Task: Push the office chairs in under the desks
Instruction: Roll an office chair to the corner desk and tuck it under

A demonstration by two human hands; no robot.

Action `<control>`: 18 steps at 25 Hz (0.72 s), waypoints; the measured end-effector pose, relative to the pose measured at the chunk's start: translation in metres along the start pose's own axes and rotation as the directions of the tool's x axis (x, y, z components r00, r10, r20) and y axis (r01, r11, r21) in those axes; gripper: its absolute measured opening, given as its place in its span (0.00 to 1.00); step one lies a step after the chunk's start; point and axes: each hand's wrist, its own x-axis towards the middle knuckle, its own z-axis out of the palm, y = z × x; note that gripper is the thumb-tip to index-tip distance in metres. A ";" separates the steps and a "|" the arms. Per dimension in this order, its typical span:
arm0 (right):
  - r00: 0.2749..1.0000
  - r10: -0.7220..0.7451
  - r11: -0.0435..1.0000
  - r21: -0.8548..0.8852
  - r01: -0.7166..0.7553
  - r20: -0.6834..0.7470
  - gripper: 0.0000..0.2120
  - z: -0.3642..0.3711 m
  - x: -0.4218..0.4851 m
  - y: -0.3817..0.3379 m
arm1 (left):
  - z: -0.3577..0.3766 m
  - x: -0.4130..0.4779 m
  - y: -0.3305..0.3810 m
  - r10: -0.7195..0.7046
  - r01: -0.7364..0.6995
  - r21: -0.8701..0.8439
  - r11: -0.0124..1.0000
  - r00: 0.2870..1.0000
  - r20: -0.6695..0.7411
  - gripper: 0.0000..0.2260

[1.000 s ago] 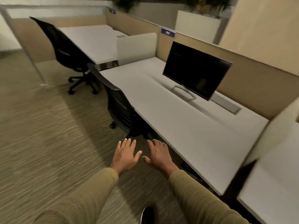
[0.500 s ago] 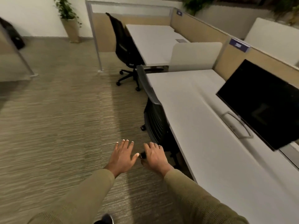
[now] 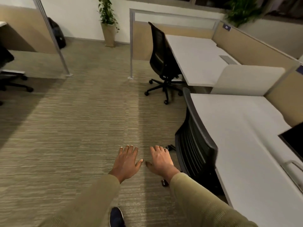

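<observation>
A black mesh office chair stands tucked against the near white desk, its backrest touching the desk edge. A second black chair sits farther off at the far desk, its wheeled base out on the carpet. My left hand and my right hand hover side by side over the carpet, fingers straight, holding nothing. My right hand is just left of the near chair and apart from it.
Beige partition panels wall the desks on the right. A monitor corner shows at the right edge. A potted plant and a metal post stand ahead. Another chair and a dark bag are at left.
The view has swung left, away from the monitor toward the open carpet and the far chair. Both hands stay flat and side by side, drifting left of the near chair.
</observation>
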 end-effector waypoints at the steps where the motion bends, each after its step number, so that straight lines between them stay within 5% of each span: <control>1: 1.000 0.004 1.000 0.012 -0.004 -0.008 0.33 -0.005 0.024 -0.010 | -0.006 0.015 -0.019 0.011 -0.011 0.019 1.000 1.000 0.010 0.33; 18: 0.998 -0.056 0.995 0.085 0.054 0.026 0.36 -0.041 0.364 -0.049 | -0.061 0.277 -0.215 -0.091 0.088 0.051 0.995 0.994 0.061 0.32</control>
